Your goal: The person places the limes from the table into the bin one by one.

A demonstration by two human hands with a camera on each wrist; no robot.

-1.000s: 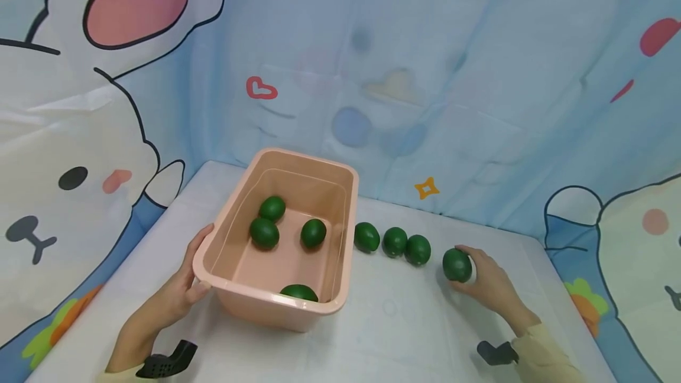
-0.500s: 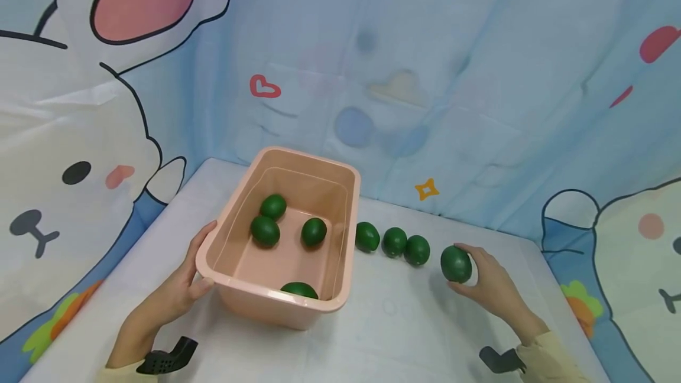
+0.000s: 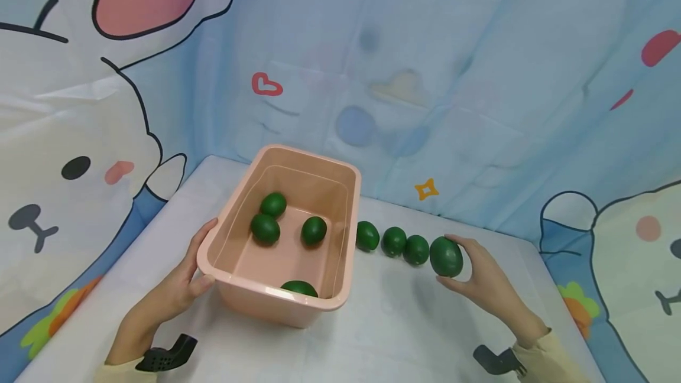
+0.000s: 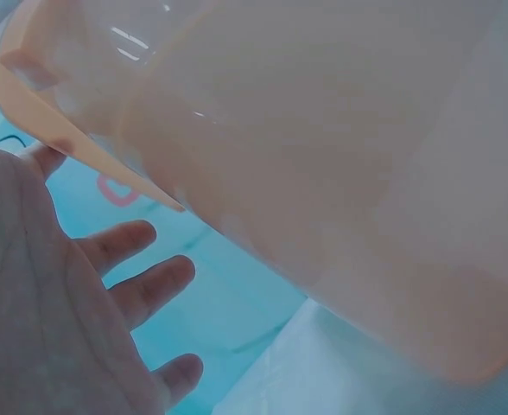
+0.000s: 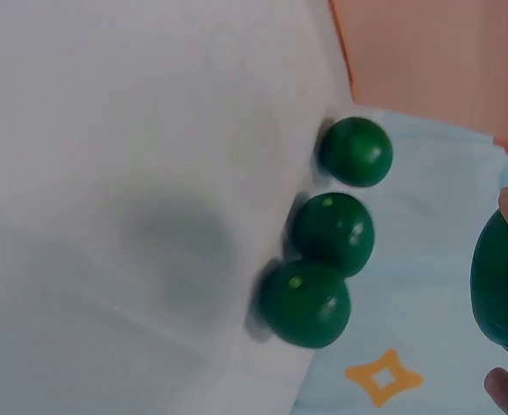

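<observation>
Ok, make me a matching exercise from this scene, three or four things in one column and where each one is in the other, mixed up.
Things:
1. left hand
2. right hand
3. bin
4. star

Places:
A. printed on the backdrop
B. on the table, with four green balls inside
C. holding a green ball off the table
D. resting on the bin's near left corner

Pairs: 1-D, 2-C, 3-B, 4-A
</observation>
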